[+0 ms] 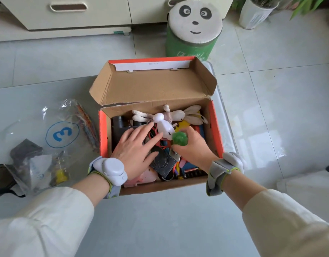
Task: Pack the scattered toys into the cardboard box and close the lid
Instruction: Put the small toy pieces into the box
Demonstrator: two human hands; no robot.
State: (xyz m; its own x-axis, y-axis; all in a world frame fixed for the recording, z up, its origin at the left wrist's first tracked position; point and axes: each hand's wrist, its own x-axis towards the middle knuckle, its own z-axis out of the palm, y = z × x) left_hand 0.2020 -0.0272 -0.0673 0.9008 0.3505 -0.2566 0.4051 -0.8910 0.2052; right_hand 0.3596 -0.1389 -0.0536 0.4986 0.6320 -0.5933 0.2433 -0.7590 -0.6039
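Note:
An orange-sided cardboard box stands on the glass table, its lid standing up at the far side. Inside lie several toys: a white figure, a pale winged doll, black parts, a dark square piece and a pink toy. My left hand lies flat with straight fingers on the toys in the box's left half. My right hand grips a small green bumpy toy just above the contents in the right half.
Clear plastic bags with a blue "3" label and small items lie left of the box on the table. A panda-faced green stool stands beyond the box, drawers behind it, a white planter at the far right.

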